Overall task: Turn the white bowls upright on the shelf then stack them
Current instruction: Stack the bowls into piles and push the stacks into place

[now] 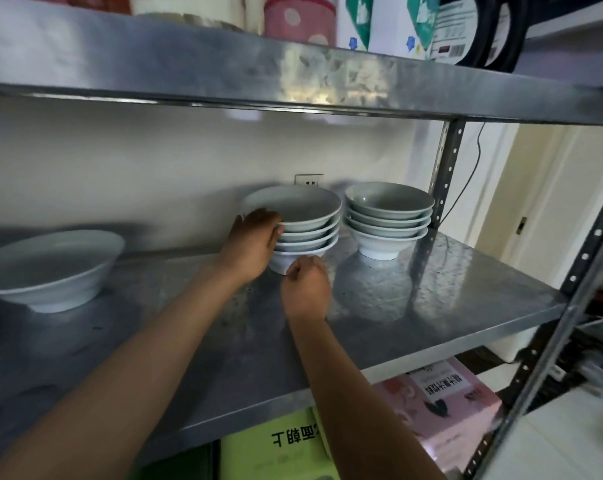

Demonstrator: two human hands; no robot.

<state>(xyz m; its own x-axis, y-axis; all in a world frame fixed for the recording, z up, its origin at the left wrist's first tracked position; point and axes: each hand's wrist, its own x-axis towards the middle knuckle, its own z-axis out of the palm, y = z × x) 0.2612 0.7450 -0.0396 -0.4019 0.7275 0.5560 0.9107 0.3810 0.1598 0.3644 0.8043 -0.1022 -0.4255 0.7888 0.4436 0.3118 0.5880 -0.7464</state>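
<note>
Most of the task appears complete. Two stacks of upright white bowls stand at the far right of the metal shelf [449,292], against the wall. The left stack [303,226] and the right stack [388,220] stand just beside each other, apart by a narrow gap. Each shows about four nested rims.

One single bowl [50,268] stands upright at the left of the shelf, well apart from the stacks. The edge of another white object shows at the far left border; what it is cannot be told. Judged from this layout, the single bowl remains to be stacked.

The left hand [255,240] holds the left side of the left stack, with the fingers curled over the rim of the top bowl and the thumb against the rims below. The right hand [307,287] sits at the near base of the same stack, fingers loosely curled beside the foot; whether they pinch it cannot be told.

The bowls are plain white, glossy, wide-rimmed, with a narrow raised foot. The top bowl of the left stack sits slightly tilted, not yet fully nested.
</note>
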